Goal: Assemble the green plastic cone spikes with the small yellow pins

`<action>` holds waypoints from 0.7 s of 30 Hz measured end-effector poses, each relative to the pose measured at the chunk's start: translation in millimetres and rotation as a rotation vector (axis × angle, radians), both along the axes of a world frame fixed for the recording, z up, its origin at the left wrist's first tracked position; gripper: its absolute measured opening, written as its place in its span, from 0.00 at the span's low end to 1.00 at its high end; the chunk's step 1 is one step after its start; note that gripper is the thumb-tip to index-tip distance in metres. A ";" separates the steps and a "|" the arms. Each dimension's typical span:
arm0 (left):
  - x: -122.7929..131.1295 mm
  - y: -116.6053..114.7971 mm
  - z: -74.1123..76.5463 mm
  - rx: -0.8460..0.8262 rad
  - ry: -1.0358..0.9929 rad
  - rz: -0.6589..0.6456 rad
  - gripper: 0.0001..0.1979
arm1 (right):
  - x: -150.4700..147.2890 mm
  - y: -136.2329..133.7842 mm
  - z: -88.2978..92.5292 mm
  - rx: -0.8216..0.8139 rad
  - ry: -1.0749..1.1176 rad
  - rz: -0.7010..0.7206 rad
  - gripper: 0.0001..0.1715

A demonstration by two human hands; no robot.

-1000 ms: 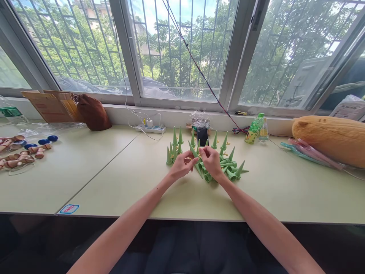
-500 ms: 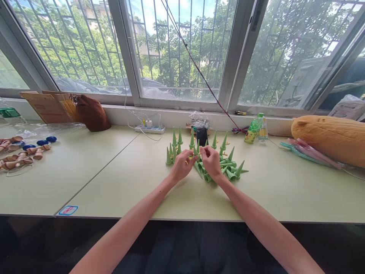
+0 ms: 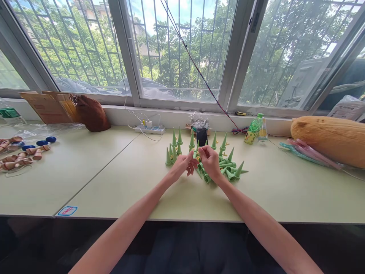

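Note:
My left hand [image 3: 182, 166] and my right hand [image 3: 210, 161] meet above the pale green table [image 3: 119, 179], both pinched on one green cone spike [image 3: 196, 161] between them. Just behind and to the right of my hands lies a heap of green cone spikes [image 3: 229, 169] on their sides. Several more green cones [image 3: 174, 146] stand upright to the left and behind, some with small yellow parts. What my fingertips pinch beyond the cone is too small to make out.
A black phone [image 3: 202, 136] stands behind the cones, a white power strip [image 3: 150, 128] left of it. A green drink bottle [image 3: 252, 131] and an orange plush toy [image 3: 330, 139] are to the right. A brown pouch [image 3: 91, 113], cardboard box [image 3: 47, 105] and wooden toys [image 3: 19, 154] are to the left.
My hands have stayed together at the cone pile; the left fingers have shifted slightly on the cone they hold. The view has moved a little.

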State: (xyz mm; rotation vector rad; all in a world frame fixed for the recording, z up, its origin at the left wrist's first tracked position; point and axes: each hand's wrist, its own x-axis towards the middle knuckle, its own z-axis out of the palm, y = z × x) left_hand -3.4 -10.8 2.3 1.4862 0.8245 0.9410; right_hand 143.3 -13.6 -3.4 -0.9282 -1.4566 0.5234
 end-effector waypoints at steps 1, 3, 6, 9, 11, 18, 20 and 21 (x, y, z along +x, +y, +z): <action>-0.6 0.5 -0.4 0.004 -0.006 0.000 0.34 | 0.0 0.0 -0.2 -0.005 -0.001 0.002 0.18; -2.2 2.0 -2.5 0.035 0.004 0.003 0.32 | 0.1 0.3 -0.8 -0.019 0.000 0.008 0.18; -4.6 3.6 -6.6 0.149 0.073 0.025 0.29 | 0.2 1.8 -1.8 -0.036 0.012 0.021 0.19; -6.1 3.1 -9.0 0.274 0.144 0.078 0.24 | 0.6 3.7 -2.2 -0.043 0.014 0.014 0.19; -6.1 2.0 -9.3 0.327 0.172 0.122 0.23 | 0.9 4.6 -2.1 -0.049 0.004 0.000 0.20; -4.3 3.3 -10.1 0.534 0.183 0.223 0.19 | 1.3 4.6 -0.1 -0.078 -0.039 -0.029 0.23; -4.4 4.3 -10.9 0.578 0.199 0.240 0.19 | 1.3 4.9 0.1 -0.087 -0.043 -0.027 0.23; -4.5 4.6 -11.3 0.591 0.209 0.245 0.19 | 1.4 5.0 0.0 -0.091 -0.045 -0.026 0.23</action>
